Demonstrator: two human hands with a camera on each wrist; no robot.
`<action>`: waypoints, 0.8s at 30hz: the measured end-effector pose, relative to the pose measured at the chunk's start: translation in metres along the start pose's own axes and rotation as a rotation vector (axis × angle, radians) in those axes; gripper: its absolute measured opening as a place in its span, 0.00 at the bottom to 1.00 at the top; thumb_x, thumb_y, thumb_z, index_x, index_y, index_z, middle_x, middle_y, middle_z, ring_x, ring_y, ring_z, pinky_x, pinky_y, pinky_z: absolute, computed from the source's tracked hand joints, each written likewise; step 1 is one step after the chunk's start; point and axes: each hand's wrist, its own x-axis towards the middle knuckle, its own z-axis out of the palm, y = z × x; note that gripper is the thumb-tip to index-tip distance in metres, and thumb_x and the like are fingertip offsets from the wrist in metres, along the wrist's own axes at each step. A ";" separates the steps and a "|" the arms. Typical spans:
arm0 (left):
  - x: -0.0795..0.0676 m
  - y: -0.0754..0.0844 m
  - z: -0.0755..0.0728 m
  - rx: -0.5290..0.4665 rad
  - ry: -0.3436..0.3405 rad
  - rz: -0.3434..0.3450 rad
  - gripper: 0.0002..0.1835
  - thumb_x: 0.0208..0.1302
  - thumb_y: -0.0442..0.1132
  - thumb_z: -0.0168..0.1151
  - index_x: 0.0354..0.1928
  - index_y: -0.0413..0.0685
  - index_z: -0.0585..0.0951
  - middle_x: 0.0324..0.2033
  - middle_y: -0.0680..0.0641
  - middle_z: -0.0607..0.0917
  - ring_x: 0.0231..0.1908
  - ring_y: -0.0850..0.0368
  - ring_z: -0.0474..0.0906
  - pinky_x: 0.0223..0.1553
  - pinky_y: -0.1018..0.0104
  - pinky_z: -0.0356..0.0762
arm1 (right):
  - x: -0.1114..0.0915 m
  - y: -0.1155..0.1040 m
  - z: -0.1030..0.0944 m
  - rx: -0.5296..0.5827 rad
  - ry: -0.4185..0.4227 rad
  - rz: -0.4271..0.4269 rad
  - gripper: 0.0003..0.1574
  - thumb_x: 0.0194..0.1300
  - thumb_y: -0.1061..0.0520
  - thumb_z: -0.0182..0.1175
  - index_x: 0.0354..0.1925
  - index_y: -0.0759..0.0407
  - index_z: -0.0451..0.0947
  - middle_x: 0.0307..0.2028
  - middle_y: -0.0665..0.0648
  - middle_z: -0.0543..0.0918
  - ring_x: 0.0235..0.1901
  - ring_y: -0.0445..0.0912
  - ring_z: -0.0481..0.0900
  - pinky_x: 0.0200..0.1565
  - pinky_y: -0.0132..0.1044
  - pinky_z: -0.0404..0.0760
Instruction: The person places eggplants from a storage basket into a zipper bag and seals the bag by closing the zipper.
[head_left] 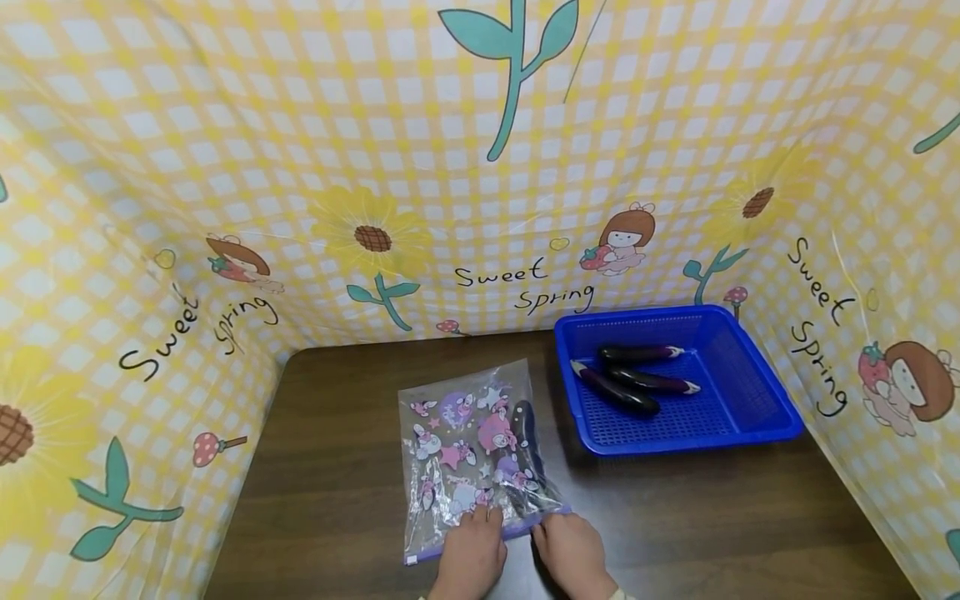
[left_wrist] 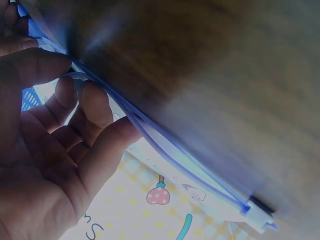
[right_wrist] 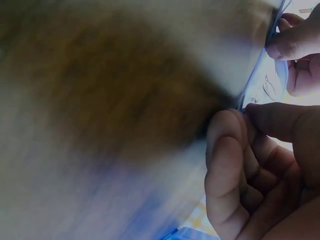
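A clear slider zip bag (head_left: 450, 450) with pink and purple cartoon prints lies on the table, its purple-edged mouth toward me. Inside, along its right side, is a dark eggplant (head_left: 529, 442). My left hand (head_left: 474, 550) holds the mouth's edge near the middle. With thumb and fingertips, my right hand (head_left: 573, 550) pinches the same edge at its right end. The white slider (left_wrist: 259, 216) sits at the far left end, and the two purple strips stand slightly apart beside it in the left wrist view.
A blue plastic basket (head_left: 750, 435) stands behind and right of the bag, holding several eggplants (head_left: 651, 382). Brown wood-grain table (head_left: 322, 467) lies under everything. A yellow checked cloth (head_left: 480, 200) hangs around the back and both sides.
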 end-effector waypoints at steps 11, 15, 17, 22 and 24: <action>-0.003 -0.005 0.001 -0.026 0.062 -0.062 0.17 0.41 0.38 0.70 0.34 0.40 0.76 0.27 0.46 0.71 0.24 0.50 0.71 0.13 0.59 0.67 | 0.026 0.000 -0.047 0.073 -0.130 -0.076 0.21 0.58 0.53 0.68 0.16 0.49 0.69 0.16 0.48 0.71 0.16 0.47 0.69 0.20 0.42 0.68; -0.005 -0.008 0.001 -0.035 0.059 -0.074 0.19 0.39 0.36 0.69 0.36 0.40 0.74 0.29 0.45 0.71 0.26 0.49 0.71 0.13 0.58 0.67 | 0.058 0.009 -0.091 0.121 -0.121 -0.161 0.17 0.61 0.55 0.68 0.20 0.49 0.72 0.16 0.44 0.70 0.17 0.41 0.67 0.22 0.39 0.69; -0.006 -0.009 0.001 -0.037 0.045 -0.071 0.20 0.39 0.36 0.70 0.37 0.40 0.75 0.29 0.45 0.71 0.26 0.49 0.71 0.13 0.59 0.68 | 0.077 0.017 -0.111 0.109 -0.100 -0.190 0.15 0.62 0.56 0.68 0.22 0.50 0.74 0.17 0.44 0.71 0.17 0.40 0.68 0.23 0.39 0.70; -0.008 -0.010 0.000 -0.035 0.052 -0.055 0.22 0.38 0.36 0.70 0.39 0.39 0.77 0.30 0.45 0.72 0.26 0.50 0.71 0.12 0.61 0.66 | 0.123 0.046 -0.144 0.051 -0.121 -0.214 0.11 0.64 0.57 0.67 0.27 0.53 0.76 0.19 0.46 0.71 0.19 0.41 0.67 0.26 0.41 0.72; -0.008 -0.010 -0.001 -0.031 0.066 -0.049 0.22 0.36 0.35 0.69 0.39 0.39 0.77 0.30 0.46 0.72 0.26 0.50 0.71 0.12 0.62 0.66 | 0.140 0.059 -0.150 0.024 -0.179 -0.227 0.11 0.65 0.57 0.66 0.27 0.53 0.76 0.20 0.46 0.72 0.20 0.42 0.68 0.27 0.41 0.72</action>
